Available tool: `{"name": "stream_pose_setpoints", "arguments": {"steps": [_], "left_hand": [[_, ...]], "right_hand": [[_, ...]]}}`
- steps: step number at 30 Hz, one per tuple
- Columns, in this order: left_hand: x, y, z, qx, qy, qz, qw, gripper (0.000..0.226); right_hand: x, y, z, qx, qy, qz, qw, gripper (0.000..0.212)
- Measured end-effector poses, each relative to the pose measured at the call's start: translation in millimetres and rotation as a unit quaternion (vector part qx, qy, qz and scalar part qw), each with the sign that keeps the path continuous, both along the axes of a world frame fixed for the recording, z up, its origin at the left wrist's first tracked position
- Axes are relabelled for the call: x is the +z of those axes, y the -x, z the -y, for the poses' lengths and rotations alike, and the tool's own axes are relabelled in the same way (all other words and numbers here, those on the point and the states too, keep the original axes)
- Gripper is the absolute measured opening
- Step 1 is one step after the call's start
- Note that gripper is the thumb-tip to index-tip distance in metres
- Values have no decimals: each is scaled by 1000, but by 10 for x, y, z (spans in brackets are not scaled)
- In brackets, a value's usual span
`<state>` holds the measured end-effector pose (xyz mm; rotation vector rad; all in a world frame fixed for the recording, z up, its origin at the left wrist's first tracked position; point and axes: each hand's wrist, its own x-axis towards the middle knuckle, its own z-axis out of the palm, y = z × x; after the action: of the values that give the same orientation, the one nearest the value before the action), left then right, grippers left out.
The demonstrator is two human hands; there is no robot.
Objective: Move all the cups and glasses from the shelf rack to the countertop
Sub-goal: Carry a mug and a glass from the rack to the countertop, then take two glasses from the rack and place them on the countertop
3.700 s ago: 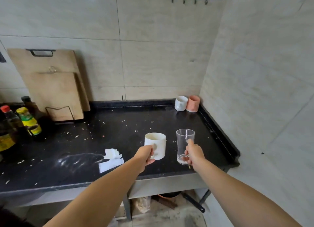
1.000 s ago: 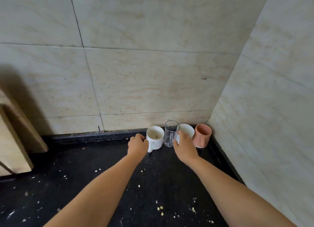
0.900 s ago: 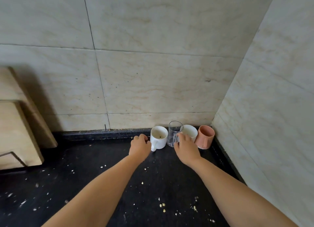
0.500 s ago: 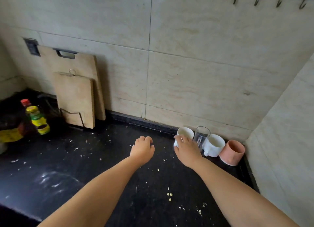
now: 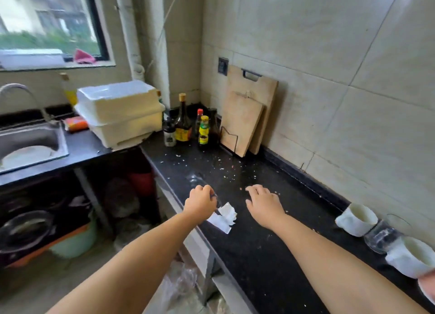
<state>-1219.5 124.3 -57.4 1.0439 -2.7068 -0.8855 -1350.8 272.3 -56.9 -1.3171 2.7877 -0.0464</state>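
Left hand [image 5: 200, 204] curled, right hand [image 5: 264, 206] relaxed over black tabletop [image 5: 254, 255], centre frame; white mug [image 5: 356, 219], glass [image 5: 381, 237], second white mug [image 5: 410, 258] lower right.

1. The left forearm [image 5: 141, 255] is bare and comes in from about 7 o'clock, running up toward 1 o'clock.
2. The left hand [image 5: 200, 204] has its back turned up, fingers [image 5: 207, 189] curled under into a loose fist, gripping nothing.
3. The right forearm [image 5: 329, 255] is also bare and comes in from about 5 o'clock, running up toward 11 o'clock.
4. The right hand [image 5: 264, 206] is palm down, its fingers [image 5: 255, 188] relaxed, slightly spread and pointing toward 11 o'clock, holding nothing.
5. The left hand lies at 9 o'clock of the right, level with it, near but apart.
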Motion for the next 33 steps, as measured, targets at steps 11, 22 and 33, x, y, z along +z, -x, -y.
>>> {"name": "stream_pose_setpoints", "arguments": {"steps": [11, 22, 33], "left_hand": [[7, -2732, 1170, 202, 12, 18, 979, 33], [23, -5550, 2156, 376, 32, 41, 925, 34], [145, -6726, 3200, 490, 28, 16, 871, 27]], "right_hand": [[44, -2274, 1861, 201, 26, 14, 979, 42], [84, -5075, 3325, 385, 55, 61, 919, 41], [160, -6328, 4880, 484, 67, 83, 869, 43]]}}
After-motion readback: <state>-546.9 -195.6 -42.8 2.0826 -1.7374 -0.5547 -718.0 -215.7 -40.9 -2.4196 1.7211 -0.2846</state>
